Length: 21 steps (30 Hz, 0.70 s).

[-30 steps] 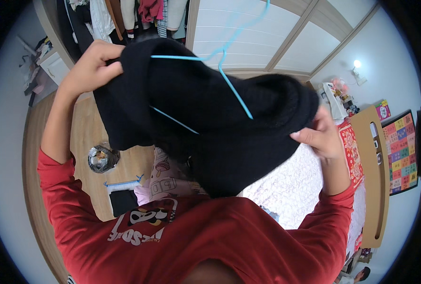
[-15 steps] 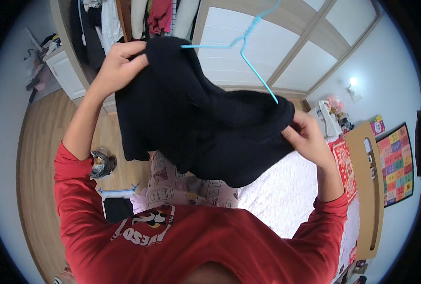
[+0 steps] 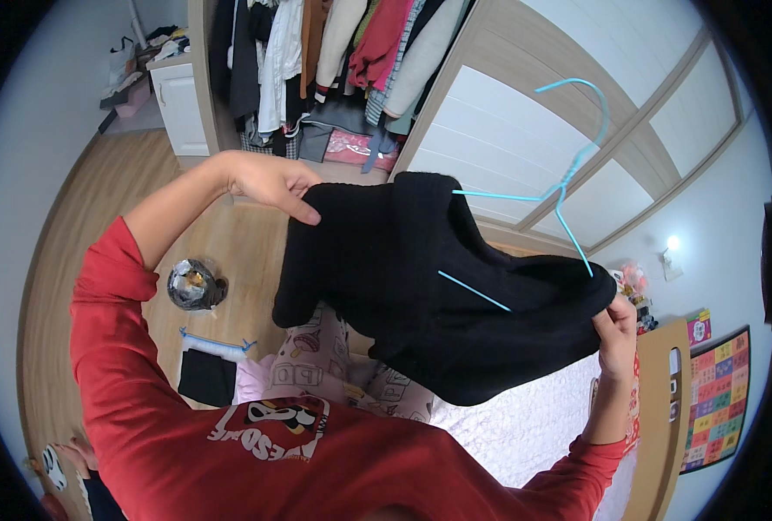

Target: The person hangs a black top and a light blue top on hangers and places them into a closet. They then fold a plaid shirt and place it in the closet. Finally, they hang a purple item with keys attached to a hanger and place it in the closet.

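Observation:
A black knit garment (image 3: 377,278) hangs stretched between my two hands, above my lap. A light-blue wire hanger (image 3: 568,182) sits in its neck opening, with the hook free above and a piece of the lower bar showing through the opening. My left hand (image 3: 275,184) pinches the fabric at the garment's upper left, out from the left end of the hanger. At the right end, my right hand (image 3: 616,334) is closed on the fabric close below the hanger's tip. Folds hide the rest of the hanger.
An open wardrobe with hanging clothes (image 3: 377,52) stands ahead, beside white sliding doors (image 3: 508,113). A bed with a pale cover (image 3: 499,434) lies at the right. On the wooden floor (image 3: 99,286) at the left are a lined waste bin (image 3: 197,285) and a folded black cloth (image 3: 206,378) by another hanger.
The view has shifted, showing more wardrobe. My left hand has slid outward along the garment, away from the hanger's left end. Part of the hanger's lower bar now shows in the opening.

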### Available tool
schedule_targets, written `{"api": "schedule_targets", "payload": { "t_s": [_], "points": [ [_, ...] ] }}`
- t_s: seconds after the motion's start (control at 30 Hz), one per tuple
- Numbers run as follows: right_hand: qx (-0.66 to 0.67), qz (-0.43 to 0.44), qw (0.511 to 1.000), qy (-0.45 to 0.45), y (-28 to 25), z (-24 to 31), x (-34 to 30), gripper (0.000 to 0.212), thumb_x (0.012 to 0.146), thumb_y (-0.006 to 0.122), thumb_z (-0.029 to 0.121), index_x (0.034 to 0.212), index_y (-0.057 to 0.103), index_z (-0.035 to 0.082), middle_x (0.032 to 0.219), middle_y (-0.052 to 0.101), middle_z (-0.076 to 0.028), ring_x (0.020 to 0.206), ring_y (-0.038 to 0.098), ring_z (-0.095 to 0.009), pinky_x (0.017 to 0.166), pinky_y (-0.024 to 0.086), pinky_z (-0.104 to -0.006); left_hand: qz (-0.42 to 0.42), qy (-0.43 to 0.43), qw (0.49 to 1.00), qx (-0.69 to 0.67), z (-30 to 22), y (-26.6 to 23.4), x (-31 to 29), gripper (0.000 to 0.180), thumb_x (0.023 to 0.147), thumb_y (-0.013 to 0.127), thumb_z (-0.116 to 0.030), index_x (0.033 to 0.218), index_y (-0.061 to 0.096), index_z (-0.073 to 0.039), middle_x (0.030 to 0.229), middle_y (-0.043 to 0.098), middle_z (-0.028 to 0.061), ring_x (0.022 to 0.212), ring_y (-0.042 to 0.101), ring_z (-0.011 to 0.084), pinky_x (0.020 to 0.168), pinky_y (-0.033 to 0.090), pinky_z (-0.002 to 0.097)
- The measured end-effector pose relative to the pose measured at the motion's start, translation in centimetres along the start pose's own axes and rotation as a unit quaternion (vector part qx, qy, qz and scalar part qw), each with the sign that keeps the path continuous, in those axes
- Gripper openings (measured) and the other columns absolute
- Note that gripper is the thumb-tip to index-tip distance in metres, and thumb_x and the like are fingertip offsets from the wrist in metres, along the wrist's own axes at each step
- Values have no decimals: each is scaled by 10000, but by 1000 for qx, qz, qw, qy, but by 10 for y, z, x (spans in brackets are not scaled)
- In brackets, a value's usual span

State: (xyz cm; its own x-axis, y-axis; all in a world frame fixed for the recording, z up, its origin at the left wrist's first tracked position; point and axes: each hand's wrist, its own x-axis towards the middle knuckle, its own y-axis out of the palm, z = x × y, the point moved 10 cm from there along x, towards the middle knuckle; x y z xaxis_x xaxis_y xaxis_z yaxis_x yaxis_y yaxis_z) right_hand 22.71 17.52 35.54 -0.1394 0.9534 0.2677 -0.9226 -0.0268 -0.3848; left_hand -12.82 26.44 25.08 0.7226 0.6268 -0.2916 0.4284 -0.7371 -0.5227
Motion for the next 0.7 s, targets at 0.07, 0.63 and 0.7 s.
{"api": "schedule_targets", "payload": {
  "t_s": [0.07, 0.63, 0.7],
  "points": [
    [-178, 79, 979, -56, 2, 10, 2, 118, 751, 499, 20, 834, 554, -44, 711, 585, -59, 649, 528, -88, 598, 401, -220, -27, 57, 992, -108, -7, -14, 4, 154, 797, 585, -108, 908, 520, -24, 731, 500, -50, 619, 426, 8, 532, 361, 179],
    [53, -80, 993, -71, 25, -73, 250, 154, 848, 513, 98, 917, 574, -25, 857, 578, 5, 762, 490, -44, 690, 384, -181, -561, 206, 768, 230, -57, -232, 49, 241, 679, 695, -151, 720, 502, -12, 636, 436, 66, 578, 424, 180, 528, 357, 260],
    [64, -68, 993, -72, 23, -49, 279, 143, 842, 511, 87, 909, 572, -24, 850, 567, 9, 779, 484, -51, 708, 374, -182, -575, 204, 746, 268, -76, -265, 45, 143, 728, 616, -89, 739, 506, 1, 722, 498, 82, 615, 476, 209, 580, 394, 282]
  ]
}}
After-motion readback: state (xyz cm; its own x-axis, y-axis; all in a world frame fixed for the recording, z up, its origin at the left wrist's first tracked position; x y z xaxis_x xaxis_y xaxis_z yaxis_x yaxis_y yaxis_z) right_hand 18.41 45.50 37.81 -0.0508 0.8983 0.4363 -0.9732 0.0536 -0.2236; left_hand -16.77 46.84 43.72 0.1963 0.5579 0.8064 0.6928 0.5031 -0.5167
